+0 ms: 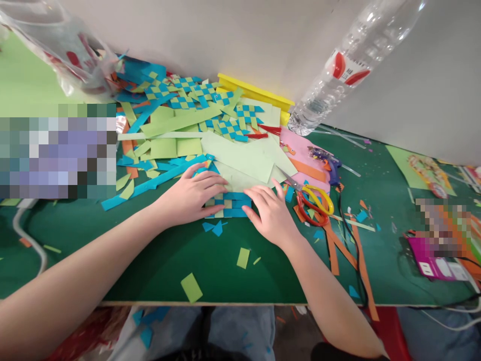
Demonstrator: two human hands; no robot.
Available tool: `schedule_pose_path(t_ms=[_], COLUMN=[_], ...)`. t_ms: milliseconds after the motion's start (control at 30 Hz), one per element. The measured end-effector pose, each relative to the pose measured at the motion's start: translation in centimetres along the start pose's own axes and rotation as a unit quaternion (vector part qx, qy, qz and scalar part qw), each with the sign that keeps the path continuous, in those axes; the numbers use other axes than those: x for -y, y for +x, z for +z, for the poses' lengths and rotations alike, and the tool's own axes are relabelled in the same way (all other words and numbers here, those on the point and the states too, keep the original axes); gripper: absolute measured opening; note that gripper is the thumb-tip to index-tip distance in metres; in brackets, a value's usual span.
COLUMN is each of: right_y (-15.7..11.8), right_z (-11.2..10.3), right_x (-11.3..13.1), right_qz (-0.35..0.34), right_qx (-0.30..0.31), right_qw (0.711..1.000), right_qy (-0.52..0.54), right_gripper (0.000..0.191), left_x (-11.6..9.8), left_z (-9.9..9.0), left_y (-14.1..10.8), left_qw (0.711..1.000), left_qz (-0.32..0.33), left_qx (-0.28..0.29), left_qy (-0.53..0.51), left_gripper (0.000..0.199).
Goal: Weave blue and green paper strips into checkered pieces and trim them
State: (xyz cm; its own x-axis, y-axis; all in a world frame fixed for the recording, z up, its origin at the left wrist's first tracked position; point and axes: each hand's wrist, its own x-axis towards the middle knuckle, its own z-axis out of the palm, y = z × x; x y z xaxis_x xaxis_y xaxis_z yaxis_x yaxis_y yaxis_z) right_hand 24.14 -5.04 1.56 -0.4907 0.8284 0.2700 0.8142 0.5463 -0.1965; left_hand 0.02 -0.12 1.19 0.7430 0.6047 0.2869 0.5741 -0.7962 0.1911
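Left hand [193, 194] and right hand [273, 213] — each grip spread — touch the woven paper [229, 204]; the clear bottle [347, 69] stands beyond, contents unclear.

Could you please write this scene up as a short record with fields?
Left hand: fingers spread over a blue-and-green woven paper piece
Right hand: thumb and fingertips at the piece's right end
Scissors: red and yellow handles, beside the right hand
Behind the hands: pale green sheets, other checkered pieces
Back right: clear bottle
Surface: green table
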Motion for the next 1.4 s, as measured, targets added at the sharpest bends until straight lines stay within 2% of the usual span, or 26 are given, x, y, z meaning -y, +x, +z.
schedule_pose_path(t_ms=[500,1200,1400], right_y=[0.25,0.08,0.14], right_z=[-0.52,-0.26,-0.43], right_x=[0.04,-0.09,0.22], right_qz=[0.005,-0.011,-0.036], right_qx=[0.011,0.000,0.011], right_qw=[1.000,0.999,0.999], right_qy=[0.025,-0.033,-0.011], right_gripper=[0.029,0.030,0.031], left_x=[-0.19,-0.17,-0.09], left_z=[-0.21,-0.39,-0.38], left_y=[0.08,-0.06,-0.05], left_qw=[1.000,1.000,1.000], left_qz=[-0.008,0.011,0.008], left_qx=[0.006,0.006,0.010], left_qy=[-0.020,-0.001,-0.009], left_gripper=[0.033,0.024,0.023])
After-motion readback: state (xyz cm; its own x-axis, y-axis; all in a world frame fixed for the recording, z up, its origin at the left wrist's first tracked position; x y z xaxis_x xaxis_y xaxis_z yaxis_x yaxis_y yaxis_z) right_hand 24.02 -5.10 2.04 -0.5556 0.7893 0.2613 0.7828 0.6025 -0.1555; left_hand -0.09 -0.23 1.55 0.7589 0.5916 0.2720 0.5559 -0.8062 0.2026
